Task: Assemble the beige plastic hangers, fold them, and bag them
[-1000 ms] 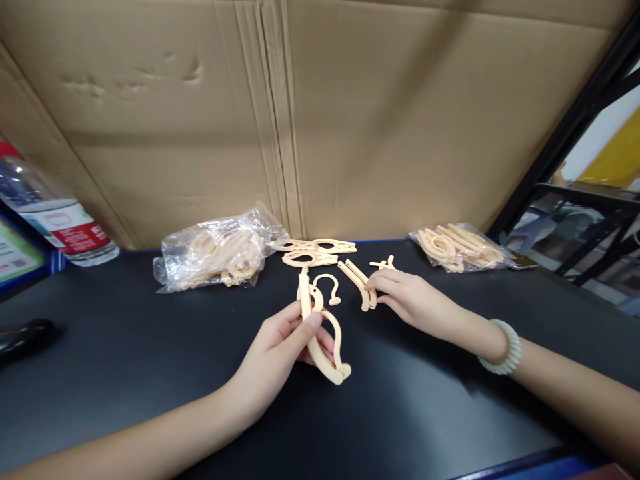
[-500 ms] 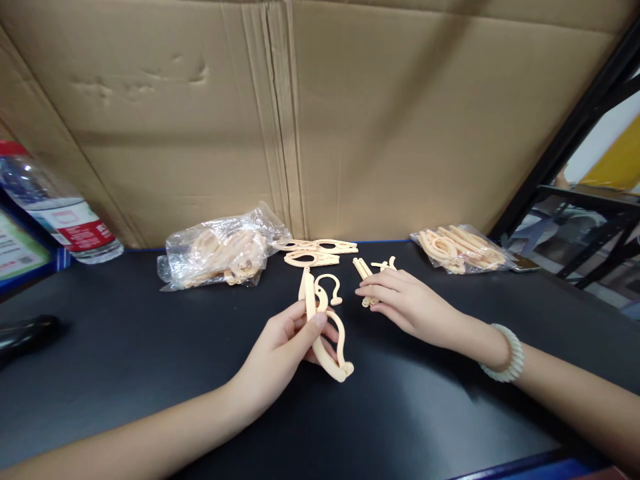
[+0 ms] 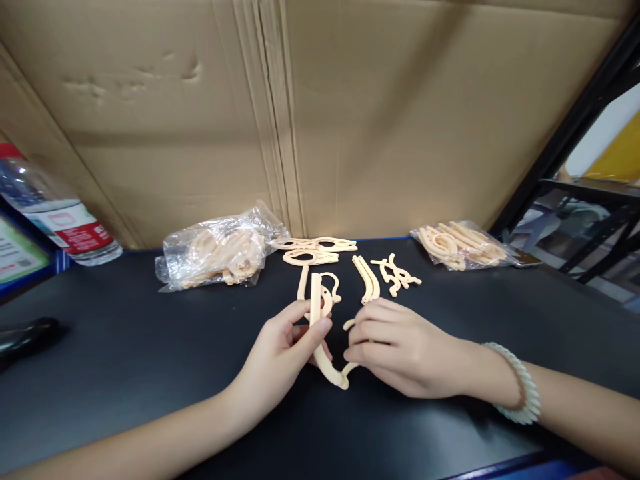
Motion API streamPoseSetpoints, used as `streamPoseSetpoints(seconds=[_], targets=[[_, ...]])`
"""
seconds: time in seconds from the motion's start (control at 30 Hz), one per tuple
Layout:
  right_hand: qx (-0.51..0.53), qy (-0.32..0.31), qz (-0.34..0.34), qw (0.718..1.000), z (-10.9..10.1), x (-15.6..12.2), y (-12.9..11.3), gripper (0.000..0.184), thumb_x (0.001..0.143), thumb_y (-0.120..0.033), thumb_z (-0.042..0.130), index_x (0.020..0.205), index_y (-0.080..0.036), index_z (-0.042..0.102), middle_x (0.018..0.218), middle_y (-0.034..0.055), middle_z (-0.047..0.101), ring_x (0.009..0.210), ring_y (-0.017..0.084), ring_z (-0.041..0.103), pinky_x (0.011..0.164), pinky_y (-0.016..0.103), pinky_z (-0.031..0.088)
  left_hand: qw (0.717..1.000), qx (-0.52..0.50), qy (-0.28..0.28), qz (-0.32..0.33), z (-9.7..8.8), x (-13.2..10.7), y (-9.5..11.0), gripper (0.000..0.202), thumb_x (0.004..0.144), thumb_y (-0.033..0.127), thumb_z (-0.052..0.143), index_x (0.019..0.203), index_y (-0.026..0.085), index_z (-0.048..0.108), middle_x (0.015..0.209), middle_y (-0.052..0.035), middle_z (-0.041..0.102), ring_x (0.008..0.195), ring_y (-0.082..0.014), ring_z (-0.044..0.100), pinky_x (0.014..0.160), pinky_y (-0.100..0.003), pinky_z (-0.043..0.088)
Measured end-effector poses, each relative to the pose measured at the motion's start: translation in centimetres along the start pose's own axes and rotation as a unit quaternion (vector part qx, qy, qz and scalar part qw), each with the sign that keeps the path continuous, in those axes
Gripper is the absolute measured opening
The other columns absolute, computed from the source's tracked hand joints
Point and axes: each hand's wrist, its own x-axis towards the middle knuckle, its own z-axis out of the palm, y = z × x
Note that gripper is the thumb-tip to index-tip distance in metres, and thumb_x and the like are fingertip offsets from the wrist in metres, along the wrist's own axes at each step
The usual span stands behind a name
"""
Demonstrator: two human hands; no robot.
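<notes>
In my left hand (image 3: 290, 337), thumb on top, is a cream plastic folding hanger (image 3: 324, 357), its long arm slanting down toward me. My right hand (image 3: 407, 350) is closed on the hanger's thinner curved arm, which joins the long one at the lower end; its free tip pokes out above my fingers. The middle of that thin arm is hidden by my right fingers. Just beyond my hands lie a loose hook (image 3: 336, 288), a pair of curved strips (image 3: 367, 280) and several small hook pieces (image 3: 395, 275).
Flat cream hanger parts (image 3: 313, 257) lie near the cardboard wall (image 3: 400, 120). Clear bags of parts are at the left (image 3: 220, 250) and right (image 3: 460, 247). A water bottle (image 3: 75, 227) stands far left, with a black object (image 3: 27, 333) nearer on the black table (image 3: 150, 373).
My right hand has left the strips and small pieces, moving toward me and slightly left onto the hanger's thin arm. That arm has swung outward to the right. My left hand keeps its grip.
</notes>
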Motion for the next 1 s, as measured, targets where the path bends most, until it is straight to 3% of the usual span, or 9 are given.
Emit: streamPoseSetpoints(seconds=[0.1, 0.2, 0.3, 0.37, 0.5, 0.63, 0.73, 0.87, 1.0], targets=[[0.135, 0.065, 0.113, 0.982, -0.2, 0.0, 0.1, 0.023, 0.09, -0.012, 0.054, 0.109, -0.015, 0.066, 0.113, 0.0124, 0.06, 0.105, 0.02, 0.055, 0.092, 0.038, 0.048, 0.999, 0.041, 0.012, 0.026, -0.1, 0.0, -0.3, 0.027, 0.083, 0.041, 0.065, 0.094, 0.016, 0.064, 0.078, 0.0001, 0.061, 0.059, -0.014, 0.062, 0.055, -0.025, 0.053], [0.303, 0.063, 0.194, 0.931, -0.4, 0.1, 0.0, 0.037, 0.089, -0.016, 0.06, 0.126, -0.022, 0.059, 0.134, 0.0104, 0.053, 0.127, 0.02, 0.047, 0.109, 0.043, 0.038, 0.997, 0.076, 0.006, 0.031, -0.3, -0.1, -0.4, 0.024, 0.084, 0.038, 0.065, 0.095, 0.017, 0.067, 0.077, -0.0004, 0.062, 0.061, -0.0136, 0.058, 0.055, -0.024, 0.049], [0.451, 0.051, 0.218, 0.864, -0.3, 0.2, 0.1, 0.04, 0.09, -0.019, 0.061, 0.13, -0.025, 0.057, 0.134, 0.0076, 0.057, 0.13, 0.019, 0.049, 0.11, 0.042, 0.037, 0.995, 0.091, 0.008, 0.035, -0.3, -0.2, -0.4, 0.023, 0.085, 0.037, 0.064, 0.095, 0.017, 0.067, 0.08, -0.0021, 0.065, 0.065, -0.0144, 0.058, 0.057, -0.023, 0.047], [0.495, 0.077, 0.241, 0.832, -0.1, 0.2, 0.3, 0.034, 0.091, -0.021, 0.061, 0.125, -0.023, 0.061, 0.131, 0.0079, 0.06, 0.128, 0.02, 0.051, 0.111, 0.041, 0.037, 0.994, 0.101, 0.014, 0.039, -0.4, -0.2, -0.4, 0.024, 0.087, 0.039, 0.061, 0.094, 0.017, 0.066, 0.076, -0.0011, 0.064, 0.063, -0.014, 0.058, 0.056, -0.023, 0.046], [0.509, 0.143, 0.323, 0.785, 0.2, 0.4, 0.7, 0.023, 0.089, -0.029, 0.065, 0.11, -0.019, 0.064, 0.113, 0.0081, 0.068, 0.109, 0.02, 0.064, 0.098, 0.037, 0.048, 0.983, 0.173, 0.029, 0.062, -0.5, -0.2, -0.4, 0.027, 0.095, 0.04, 0.049, 0.1, 0.018, 0.063, 0.063, 0.0033, 0.053, 0.052, -0.0116, 0.05, 0.05, -0.022, 0.042], [0.552, 0.175, 0.404, 0.708, 0.7, 0.4, 1.0, 0.032, 0.087, -0.037, 0.067, 0.109, -0.019, 0.053, 0.081, -0.0006, 0.065, 0.067, 0.015, 0.071, 0.066, 0.028, 0.057, 0.957, 0.255, 0.038, 0.131, -0.7, -0.2, -0.5, 0.028, 0.098, 0.031, 0.043, 0.12, 0.021, 0.057, 0.086, -0.002, 0.06, 0.069, -0.0147, 0.058, 0.063, -0.026, 0.049], [0.595, 0.11, 0.424, 0.673, 1.2, 0.2, 1.0, 0.034, 0.086, -0.043, 0.066, 0.103, -0.016, 0.055, 0.071, -0.0013, 0.065, 0.05, 0.012, 0.065, 0.049, 0.023, 0.052, 0.925, 0.327, 0.032, 0.191, -0.9, -0.1, -0.8, 0.031, 0.096, 0.022, 0.046, 0.126, 0.025, 0.052, 0.099, -0.0033, 0.059, 0.085, -0.0165, 0.061, 0.075, -0.027, 0.051], [0.628, 0.03, 0.416, 0.657, 1.6, 0.0, 0.6, 0.038, 0.09, -0.05, 0.058, 0.097, -0.013, 0.059, 0.06, -0.0008, 0.064, 0.041, 0.011, 0.06, 0.039, 0.018, 0.045, 0.869, 0.422, 0.026, 0.259, -1.3, -0.1, -1.3, 0.03, 0.095, 0.016, 0.047, 0.124, 0.024, 0.052, 0.106, -0.0046, 0.057, 0.083, -0.0151, 0.064, 0.069, -0.025, 0.054], [0.638, -0.016, 0.396, 0.66, 1.4, 0.1, 0.1, 0.042, 0.09, -0.054, 0.055, 0.097, -0.013, 0.058, 0.056, -0.0022, 0.062, 0.037, 0.01, 0.058, 0.036, 0.017, 0.044, 0.745, 0.556, 0.01, 0.367, -1.8, -0.3, -1.2, 0.029, 0.097, 0.015, 0.043, 0.124, 0.019, 0.051, 0.11, -0.008, 0.061, 0.078, -0.0165, 0.067, 0.058, -0.025, 0.054]])
